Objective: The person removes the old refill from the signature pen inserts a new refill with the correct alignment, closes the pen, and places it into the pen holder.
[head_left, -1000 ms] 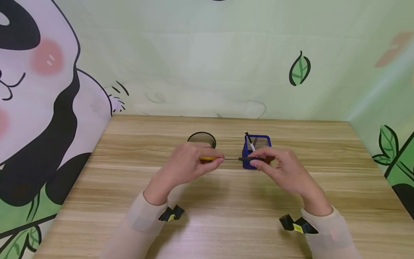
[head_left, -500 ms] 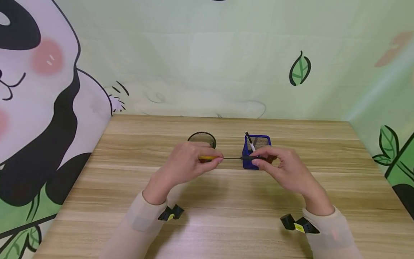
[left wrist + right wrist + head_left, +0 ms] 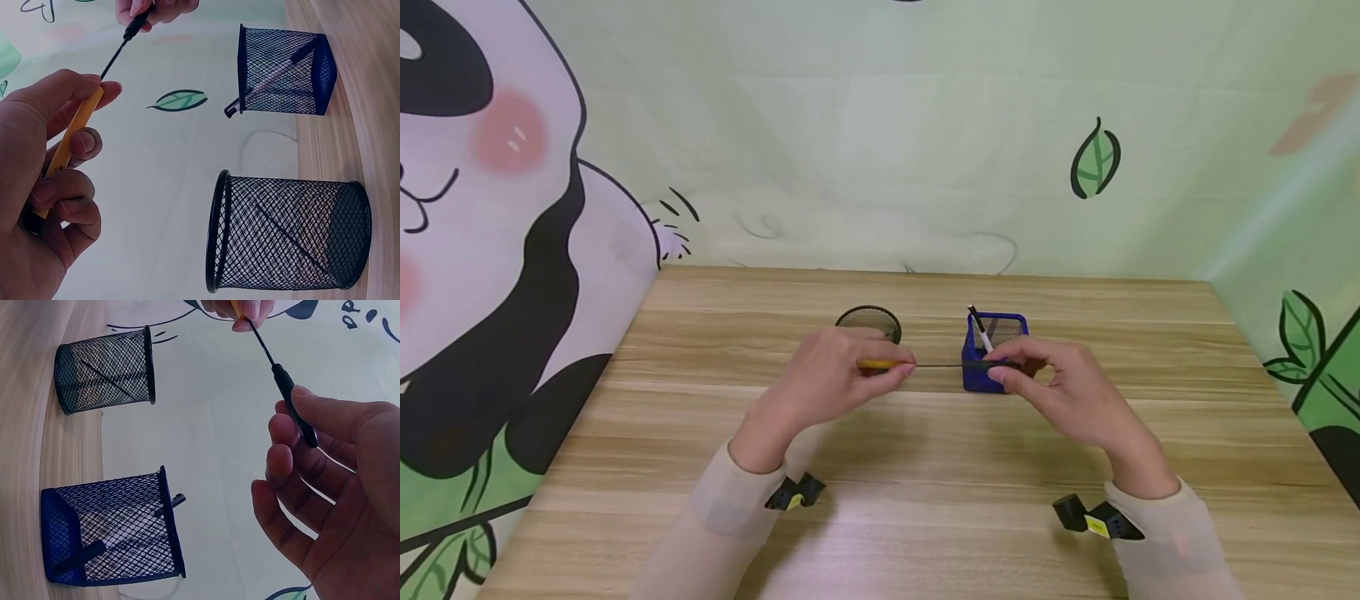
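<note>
A thin dark shaft (image 3: 261,341) is held in the air above the worktop (image 3: 880,517), spanning the gap between a yellow barrel (image 3: 80,117) and a black handle (image 3: 282,381); whether all three are joined as one tool cannot be told. The barrel is enclosed by the curled fingers of the left hand (image 3: 827,379) and pinched near its front end. The handle is pinched by the right hand (image 3: 1067,387) between thumb and fingertips, the outer fingers being loosely bent and free of it. Should the two hands be tilted out of line, the slender shaft could be bent; should the light right-hand pinch be loosened, the handle could be dropped. Beyond the hands, a blue mesh holder (image 3: 976,380), containing a black-and-white pen (image 3: 981,327), and a round black mesh holder (image 3: 250,262), with a thin dark rod visible through its wall, are set upright and apart; either might be tipped if struck by a forward-moving hand. A painted backdrop (image 3: 880,167) is seen behind.
</note>
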`<act>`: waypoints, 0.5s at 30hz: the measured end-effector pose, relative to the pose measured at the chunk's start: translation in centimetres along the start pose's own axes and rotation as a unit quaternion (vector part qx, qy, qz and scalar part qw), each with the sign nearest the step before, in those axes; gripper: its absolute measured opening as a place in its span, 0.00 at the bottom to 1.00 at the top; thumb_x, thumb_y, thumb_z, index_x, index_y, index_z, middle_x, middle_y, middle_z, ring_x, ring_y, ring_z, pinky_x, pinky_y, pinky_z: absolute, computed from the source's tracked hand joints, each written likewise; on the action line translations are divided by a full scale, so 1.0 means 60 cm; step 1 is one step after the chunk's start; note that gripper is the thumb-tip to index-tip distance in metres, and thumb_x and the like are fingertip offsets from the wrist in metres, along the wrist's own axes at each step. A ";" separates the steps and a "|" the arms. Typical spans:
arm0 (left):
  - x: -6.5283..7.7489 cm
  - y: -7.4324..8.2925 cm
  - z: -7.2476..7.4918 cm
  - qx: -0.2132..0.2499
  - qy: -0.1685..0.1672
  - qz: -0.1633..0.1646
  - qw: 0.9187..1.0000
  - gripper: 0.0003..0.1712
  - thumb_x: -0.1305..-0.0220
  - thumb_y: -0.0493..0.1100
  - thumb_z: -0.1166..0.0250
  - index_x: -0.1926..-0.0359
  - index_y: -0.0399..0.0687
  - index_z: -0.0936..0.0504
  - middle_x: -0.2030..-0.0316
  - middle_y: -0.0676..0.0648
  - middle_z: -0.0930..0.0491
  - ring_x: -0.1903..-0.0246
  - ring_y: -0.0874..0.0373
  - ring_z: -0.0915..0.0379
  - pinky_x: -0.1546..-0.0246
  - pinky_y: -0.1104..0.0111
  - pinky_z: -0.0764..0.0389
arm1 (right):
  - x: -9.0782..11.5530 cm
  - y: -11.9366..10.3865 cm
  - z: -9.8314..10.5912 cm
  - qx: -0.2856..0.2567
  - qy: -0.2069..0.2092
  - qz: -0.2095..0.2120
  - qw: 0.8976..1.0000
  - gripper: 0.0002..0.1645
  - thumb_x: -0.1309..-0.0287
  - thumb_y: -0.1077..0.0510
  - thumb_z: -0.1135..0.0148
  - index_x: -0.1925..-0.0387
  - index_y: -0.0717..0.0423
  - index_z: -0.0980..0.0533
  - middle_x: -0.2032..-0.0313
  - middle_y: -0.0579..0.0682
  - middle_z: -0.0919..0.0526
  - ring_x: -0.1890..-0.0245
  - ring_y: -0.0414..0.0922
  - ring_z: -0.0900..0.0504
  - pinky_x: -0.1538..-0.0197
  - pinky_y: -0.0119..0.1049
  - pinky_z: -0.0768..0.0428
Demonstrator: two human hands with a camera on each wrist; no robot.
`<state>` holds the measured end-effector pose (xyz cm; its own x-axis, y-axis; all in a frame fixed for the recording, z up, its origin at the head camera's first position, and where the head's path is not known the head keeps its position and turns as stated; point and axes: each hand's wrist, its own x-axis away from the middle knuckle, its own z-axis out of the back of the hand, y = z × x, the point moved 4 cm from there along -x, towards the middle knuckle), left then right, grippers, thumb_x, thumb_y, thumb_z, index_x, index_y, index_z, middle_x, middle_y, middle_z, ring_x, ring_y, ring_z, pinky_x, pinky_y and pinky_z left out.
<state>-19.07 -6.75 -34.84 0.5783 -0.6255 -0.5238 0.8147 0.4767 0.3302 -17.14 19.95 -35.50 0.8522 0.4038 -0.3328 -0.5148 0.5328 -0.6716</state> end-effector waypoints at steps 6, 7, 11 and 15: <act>0.001 -0.002 0.002 -0.001 0.002 0.000 1.000 0.07 0.31 0.46 0.30 0.59 0.55 0.06 0.75 0.59 0.17 0.81 0.71 0.35 0.81 0.76 0.36 | 0.000 0.000 0.003 -0.002 0.001 -0.002 1.000 0.09 0.33 0.62 0.32 0.55 0.47 0.14 0.69 0.38 0.15 0.69 0.37 0.19 0.68 0.31 0.24; 0.001 -0.003 0.002 0.000 0.002 0.000 1.000 0.07 0.31 0.46 0.30 0.59 0.55 0.06 0.75 0.59 0.17 0.81 0.71 0.35 0.81 0.76 0.36 | 0.000 0.000 0.003 -0.002 0.001 -0.002 1.000 0.09 0.33 0.62 0.32 0.55 0.47 0.14 0.69 0.38 0.15 0.69 0.37 0.19 0.68 0.31 0.24; 0.001 -0.004 0.003 0.000 0.003 -0.001 1.000 0.07 0.31 0.46 0.30 0.59 0.55 0.06 0.75 0.59 0.17 0.81 0.71 0.34 0.80 0.76 0.35 | 0.000 0.000 0.004 -0.003 0.002 -0.005 1.000 0.09 0.33 0.63 0.32 0.54 0.49 0.14 0.69 0.39 0.14 0.69 0.37 0.19 0.68 0.31 0.23; 0.001 -0.006 0.004 -0.005 0.004 0.001 1.000 0.07 0.31 0.46 0.30 0.59 0.55 0.06 0.73 0.59 0.16 0.80 0.71 0.33 0.79 0.76 0.34 | 0.001 0.001 0.005 -0.004 0.000 -0.009 1.000 0.09 0.32 0.62 0.33 0.54 0.49 0.14 0.70 0.39 0.14 0.69 0.37 0.18 0.68 0.32 0.23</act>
<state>-19.29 -7.11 -34.82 0.5803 -0.6194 -0.5288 0.8125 0.4853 0.3231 -17.16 20.26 -35.37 0.8611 0.3939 -0.3214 -0.4990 0.5337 -0.6828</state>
